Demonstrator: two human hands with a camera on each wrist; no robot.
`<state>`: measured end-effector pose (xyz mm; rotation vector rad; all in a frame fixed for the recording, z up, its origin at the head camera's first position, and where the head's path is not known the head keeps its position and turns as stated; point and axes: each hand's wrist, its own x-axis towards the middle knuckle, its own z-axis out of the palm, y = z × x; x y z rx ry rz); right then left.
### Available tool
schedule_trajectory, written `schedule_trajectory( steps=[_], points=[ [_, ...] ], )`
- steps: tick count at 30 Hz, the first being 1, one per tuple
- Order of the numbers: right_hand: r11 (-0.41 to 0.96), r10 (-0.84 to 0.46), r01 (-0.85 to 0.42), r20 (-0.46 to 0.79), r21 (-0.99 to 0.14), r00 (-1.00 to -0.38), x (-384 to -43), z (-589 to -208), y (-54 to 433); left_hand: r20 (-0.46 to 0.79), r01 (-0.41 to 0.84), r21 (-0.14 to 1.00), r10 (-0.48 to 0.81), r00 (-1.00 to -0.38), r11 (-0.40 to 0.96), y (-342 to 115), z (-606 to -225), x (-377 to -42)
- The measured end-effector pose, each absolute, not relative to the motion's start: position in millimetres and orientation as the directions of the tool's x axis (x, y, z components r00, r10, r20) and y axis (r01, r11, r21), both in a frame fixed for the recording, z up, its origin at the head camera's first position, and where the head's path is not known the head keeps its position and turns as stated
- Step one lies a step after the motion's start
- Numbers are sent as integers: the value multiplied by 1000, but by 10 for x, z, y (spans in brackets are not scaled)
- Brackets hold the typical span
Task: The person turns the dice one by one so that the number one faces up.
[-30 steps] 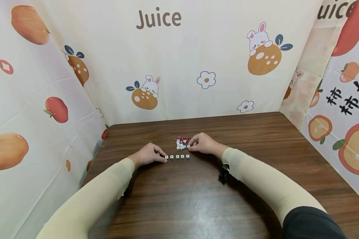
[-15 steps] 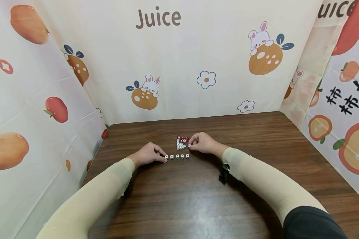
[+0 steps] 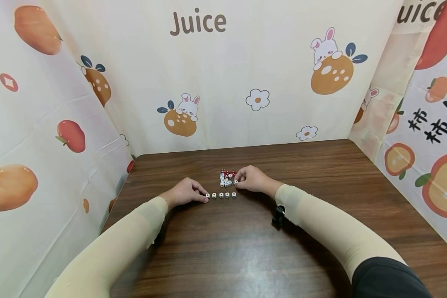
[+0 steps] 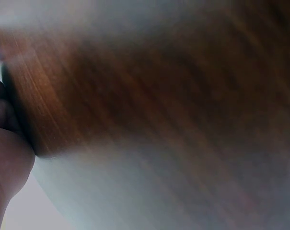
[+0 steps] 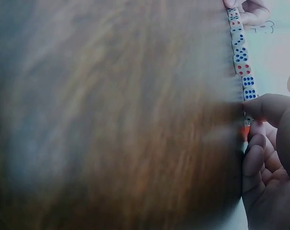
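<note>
Head view shows a person's two bare hands at work over a brown wood-grain table (image 3: 193,256), near small dice at its middle. The left hand (image 3: 183,193) pinches the leftmost die (image 3: 207,195) of a short row between thumb and forefinger, thumb on the near side. Four more white dice (image 3: 221,195) continue this row to the right, with small gaps between them. Just beyond the row lies a bunched group: white dice (image 3: 222,179) on its left and near sides, red dice (image 3: 229,173) along its far side. At the right of that group, the right hand (image 3: 255,179) holds a small white die (image 3: 236,182) between thumb and forefinger.

Right wrist view gives the dice edge-on, with blue or red pips on the faces; its other fingers are curled in towards the palm. Left wrist view is mostly blurred tabletop, with part of the hand at the left edge; from it alone the grip cannot be told.

Pale sleeves (image 3: 322,217) cover both forearms, and a black device (image 3: 278,217) sits under the right wrist. A fruit-printed cloth (image 3: 216,66) stands behind the far edge.
</note>
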<state>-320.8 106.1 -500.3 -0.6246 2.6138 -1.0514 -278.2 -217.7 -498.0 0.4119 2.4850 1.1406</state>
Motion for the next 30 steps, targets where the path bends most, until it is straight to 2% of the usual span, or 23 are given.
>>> schedule_trajectory(
  steps=[17, 30],
  points=[
    [666, -461, -283, -82, -690, -884, -3169, -4970, 1052, -217, 105, 774, 417, -883, 625, -2190, -4963, -2767],
    [609, -523, -326, -57, -723, -851, -3071, -4987, 1215, -213, 109, 775, 421, -882, 622, -2197, -4962, -2767]
  ],
)
